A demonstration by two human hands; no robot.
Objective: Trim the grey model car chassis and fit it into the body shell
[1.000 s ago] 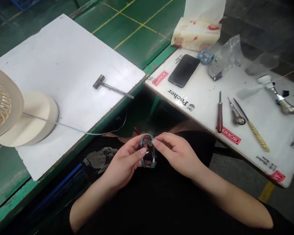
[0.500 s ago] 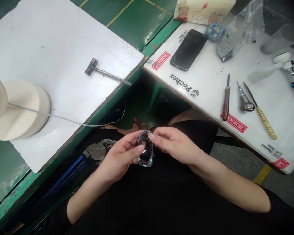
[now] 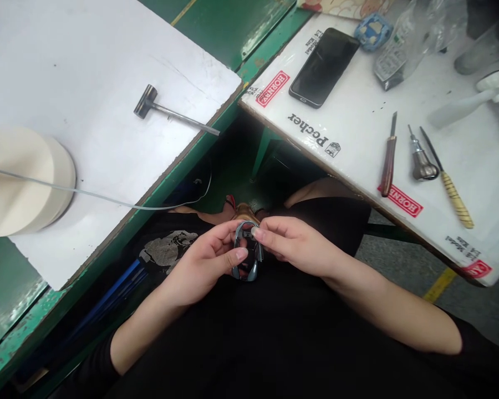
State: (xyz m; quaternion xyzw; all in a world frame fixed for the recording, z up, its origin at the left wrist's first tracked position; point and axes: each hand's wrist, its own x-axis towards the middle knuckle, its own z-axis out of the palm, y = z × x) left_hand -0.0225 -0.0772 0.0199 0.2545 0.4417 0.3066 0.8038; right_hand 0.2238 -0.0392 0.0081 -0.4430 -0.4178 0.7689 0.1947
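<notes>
Piece, small, oval, glossy grey-blue and black [image 3: 253, 271], just below frame centre, held by both hands: left hand [image 3: 210, 260] gripping its left side, thumb across the front; right hand [image 3: 293, 244] pinching its upper right edge. Grey metal T-shaped hammer [image 3: 146, 102], upper left. Black rectangular smartphone [image 3: 324, 66], upper right of centre.

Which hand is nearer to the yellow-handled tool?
Right. The right hand is to the left of the yellow-handled tool; the left hand is farther left.
</notes>
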